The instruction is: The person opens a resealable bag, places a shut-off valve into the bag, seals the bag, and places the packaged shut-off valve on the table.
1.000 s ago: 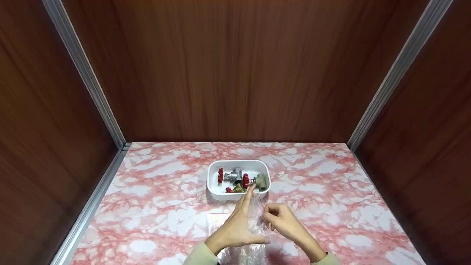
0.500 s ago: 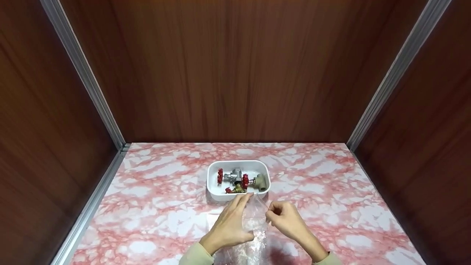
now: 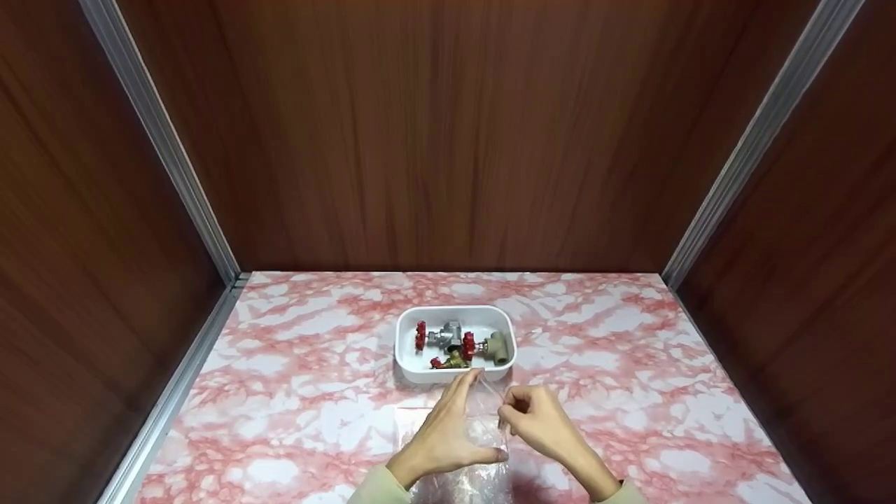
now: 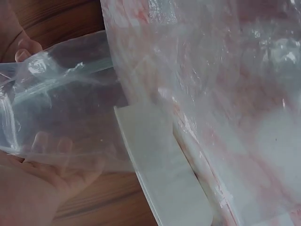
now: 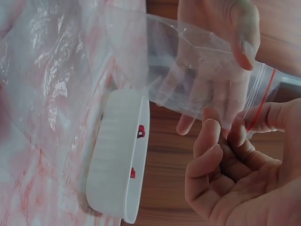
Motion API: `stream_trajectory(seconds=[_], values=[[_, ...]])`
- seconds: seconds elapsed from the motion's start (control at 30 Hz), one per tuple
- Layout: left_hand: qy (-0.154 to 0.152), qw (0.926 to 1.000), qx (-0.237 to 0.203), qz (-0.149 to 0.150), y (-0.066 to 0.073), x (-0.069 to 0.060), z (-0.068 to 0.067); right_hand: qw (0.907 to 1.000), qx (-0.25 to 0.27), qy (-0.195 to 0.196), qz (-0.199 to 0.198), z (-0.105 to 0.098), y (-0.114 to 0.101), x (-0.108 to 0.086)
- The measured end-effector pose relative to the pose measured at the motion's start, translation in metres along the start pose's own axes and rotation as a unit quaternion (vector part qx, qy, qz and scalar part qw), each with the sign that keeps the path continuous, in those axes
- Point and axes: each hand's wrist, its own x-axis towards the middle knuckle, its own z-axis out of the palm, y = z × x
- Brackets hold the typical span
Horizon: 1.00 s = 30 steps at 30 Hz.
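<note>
A clear zip bag [image 5: 164,52] with a red line along its mouth is held up just in front of a white tub [image 3: 427,374]. Thumb and fingertips of my right hand [image 3: 542,423] pinch the corner of the mouth, below the red line in the right wrist view. My left hand [image 3: 442,435] has its fingers nearly straight against the bag, with the thumb spread away toward me. In the left wrist view, the left fingers [image 4: 66,145] show through the plastic. The inside of the bag looks empty.
The tub holds a grey metal valve [image 3: 448,334] with a red handwheel, a greenish-grey pipe valve [image 3: 495,346] with another, and a small brass valve [image 3: 455,359]. More clear plastic [image 3: 455,486] lies on the pink-marbled table [image 3: 280,392]. Brown panels [image 3: 448,140] enclose three sides.
My left thumb, drawn in half a second ago, has spread outward to the right again. The right hand keeps its pinch and shifts slightly left. The tub and valves stay put.
</note>
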Motion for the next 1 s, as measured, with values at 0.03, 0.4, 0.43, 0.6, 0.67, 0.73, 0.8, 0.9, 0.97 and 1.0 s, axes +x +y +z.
stream_trajectory(seconds=[0.03, 0.4, 0.43, 0.6, 0.67, 0.73, 0.8, 0.9, 0.97, 1.0], values=[[0.000, 1.0000, -0.008, -0.003, 0.000, 0.000, -0.001, 1.0000, 0.004, -0.002, 0.003, 0.000, 0.000, 0.000], [0.013, 0.9973, -0.072, 0.010, -0.009, -0.002, -0.014, 0.9977, 0.047, 0.026, 0.040, -0.015, -0.004, 0.024], [0.012, 0.9969, -0.078, 0.009, -0.009, -0.002, -0.014, 0.9976, 0.045, 0.033, 0.040, -0.017, -0.003, 0.029], [-0.003, 0.9953, -0.097, -0.002, -0.010, -0.006, -0.019, 0.9974, 0.022, 0.050, 0.046, -0.024, -0.002, 0.057], [-0.004, 0.9949, -0.101, -0.003, -0.011, -0.007, -0.021, 0.9976, 0.011, 0.048, 0.047, -0.026, -0.002, 0.070], [0.000, 0.9944, -0.105, 0.001, -0.011, -0.008, -0.023, 0.9982, 0.000, 0.040, 0.044, -0.027, -0.001, 0.083], [0.006, 0.9940, -0.109, 0.004, -0.013, -0.009, -0.026, 0.9985, -0.020, 0.030, 0.040, -0.026, 0.001, 0.096], [0.014, 0.9934, -0.114, 0.005, -0.015, -0.012, -0.031, 0.9966, -0.067, 0.003, 0.049, -0.024, 0.003, 0.114], [0.015, 0.9929, -0.118, 0.000, -0.016, -0.013, -0.034, 0.9934, -0.093, -0.023, 0.063, -0.021, 0.004, 0.124], [0.015, 0.9924, -0.122, -0.002, -0.017, -0.014, -0.035, 0.9907, -0.111, -0.036, 0.069, -0.018, 0.004, 0.129]])
